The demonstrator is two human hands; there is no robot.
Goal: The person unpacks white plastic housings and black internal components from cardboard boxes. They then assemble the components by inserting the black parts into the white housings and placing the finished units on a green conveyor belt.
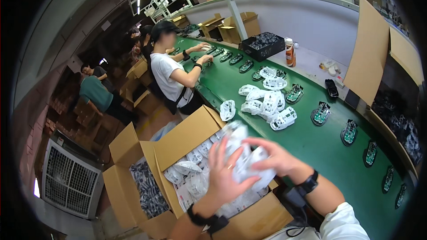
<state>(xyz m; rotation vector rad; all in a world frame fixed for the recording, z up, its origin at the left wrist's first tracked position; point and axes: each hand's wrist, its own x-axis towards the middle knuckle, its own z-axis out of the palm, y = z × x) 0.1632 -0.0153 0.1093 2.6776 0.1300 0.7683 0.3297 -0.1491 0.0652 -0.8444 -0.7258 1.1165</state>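
Observation:
My left hand (224,175) and my right hand (273,158) together grip a blurred bundle of white plastic shells (244,155) above an open cardboard box (187,135). The box holds several more white shells in clear bags (191,173). Both wrists wear black bands. A loose pile of white shells (267,102) lies on the green conveyor belt (320,151) beyond my hands.
Dark parts with circuit boards (321,113) ride the belt in a row. A second open box of dark parts (149,186) stands left. A person in a white shirt (169,71) works further along. A black crate (263,46), an orange bottle (290,53), a floor fan (69,178).

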